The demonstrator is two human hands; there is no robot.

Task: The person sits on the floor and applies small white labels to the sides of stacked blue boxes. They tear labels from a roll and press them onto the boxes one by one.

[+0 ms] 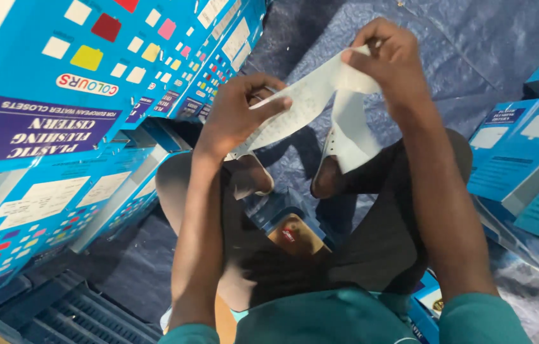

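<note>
Head view. Paper strip: white, printed, stretched between both hands above the knees. Left hand: fingers pinched shut on the strip's lower end. Right hand: fingers pinched on its upper end. Blue cartons stacked left; more cartons right. Blue plastic sheet on the floor.

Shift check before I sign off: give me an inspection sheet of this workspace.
Surface: blue plastic sheet on the floor, wrinkled.
Job's things: white paper strip, stretched between both hands.
Clutter: white shoes on the person's feet; a small brown item between the legs.
Grips: left hand pinches the strip's lower end; right hand pinches its upper end.
Cables: nothing seen.
Surroundings: stacked blue cartons with colour swatches on the left, more blue cartons on the right, a dark ribbed crate below.
</note>
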